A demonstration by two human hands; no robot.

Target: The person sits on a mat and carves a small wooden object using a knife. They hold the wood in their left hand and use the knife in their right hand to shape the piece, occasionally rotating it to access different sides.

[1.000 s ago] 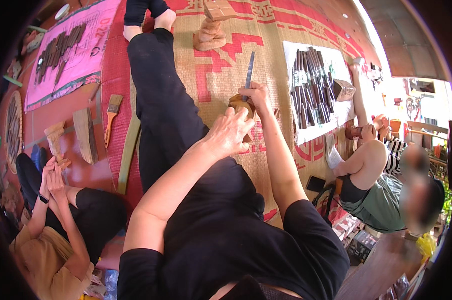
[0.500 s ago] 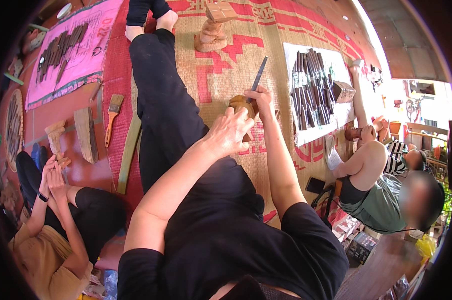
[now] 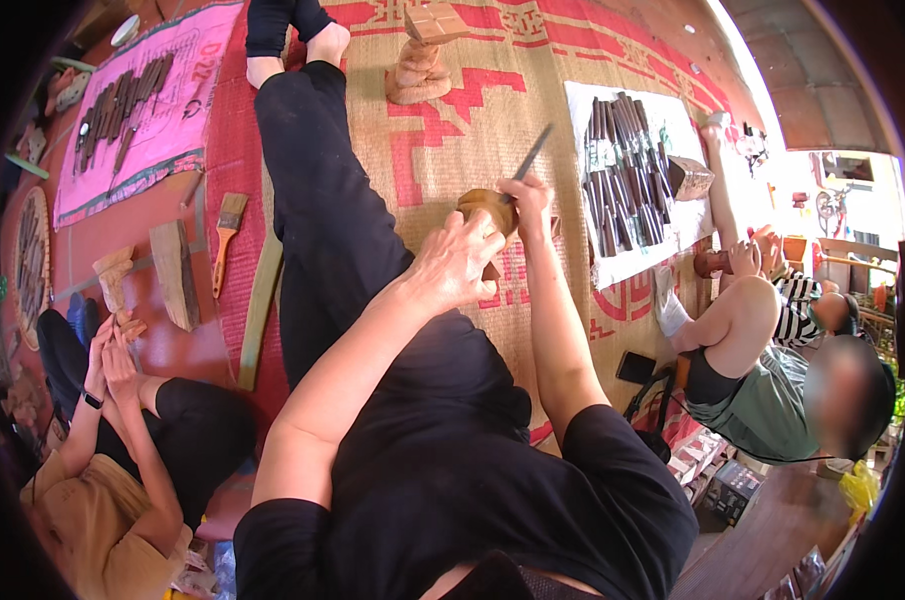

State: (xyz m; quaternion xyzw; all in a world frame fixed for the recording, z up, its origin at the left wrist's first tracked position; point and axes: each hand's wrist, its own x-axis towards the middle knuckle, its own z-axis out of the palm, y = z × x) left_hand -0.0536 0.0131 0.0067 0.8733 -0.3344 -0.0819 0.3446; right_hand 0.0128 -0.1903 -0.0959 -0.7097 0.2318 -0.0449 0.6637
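Partly hidden wooden piece [image 3: 483, 202] | left fingers [image 3: 460, 230] clasp it | right fingers [image 3: 522, 190] grip dark tool [image 3: 537, 151], lower end obscured

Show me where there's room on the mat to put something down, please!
Bare mat lies between the carved figure and the white cloth; a smaller patch lies between the right forearm and the black rectangle. The cloth is crowded with dark tools.

left hand [image 3: 458, 258]: wrapped over the wood chunk [image 3: 486, 204]
right hand [image 3: 530, 203]: gripping a slim dark tool [image 3: 536, 149], just beside that chunk
carved figure [image 3: 419, 75]: past the chunk, on the woven mat [image 3: 538, 95]
dark-handled tools [image 3: 628, 180]: white cloth [image 3: 687, 222], right of the chunk
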